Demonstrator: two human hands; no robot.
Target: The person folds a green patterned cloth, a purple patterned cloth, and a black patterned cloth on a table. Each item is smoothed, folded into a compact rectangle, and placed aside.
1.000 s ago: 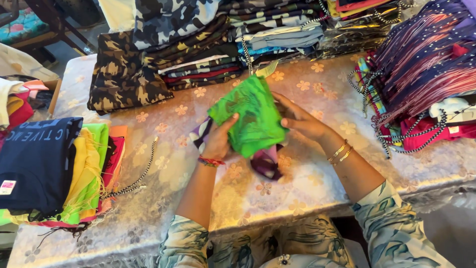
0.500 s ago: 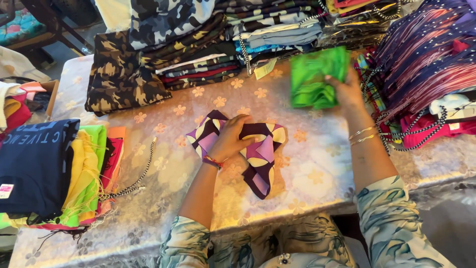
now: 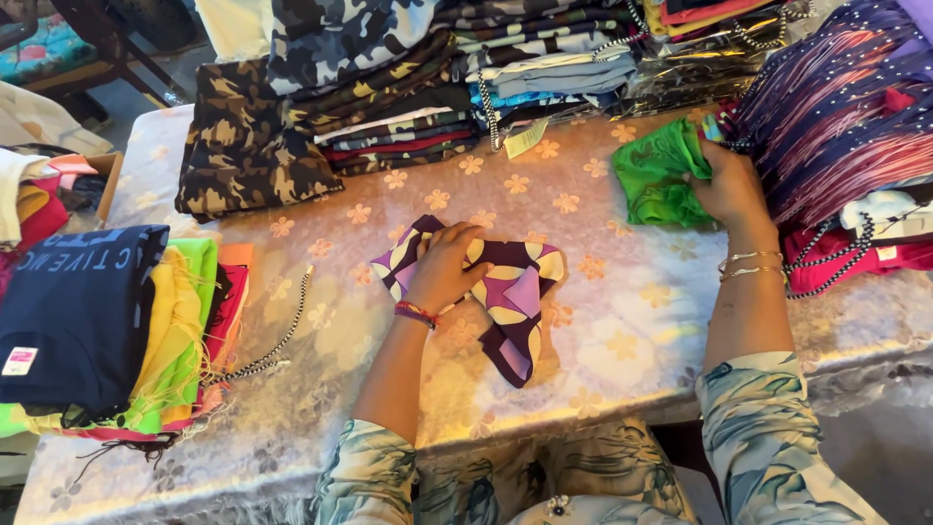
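I judge this the setting-aside step: my right hand [image 3: 727,185] grips the folded green cloth [image 3: 658,175] right of the patterned purple cloth [image 3: 505,297], where my left hand [image 3: 445,267] presses with fingers spread flat; folding it seems next.

A tabletop [image 3: 603,321] under a shiny flower-patterned cover fills the scene, lit by bright daylight. At the far left stands a wooden chair [image 3: 92,68] with a teal cushion [image 3: 44,49] on grey floor [image 3: 136,97].
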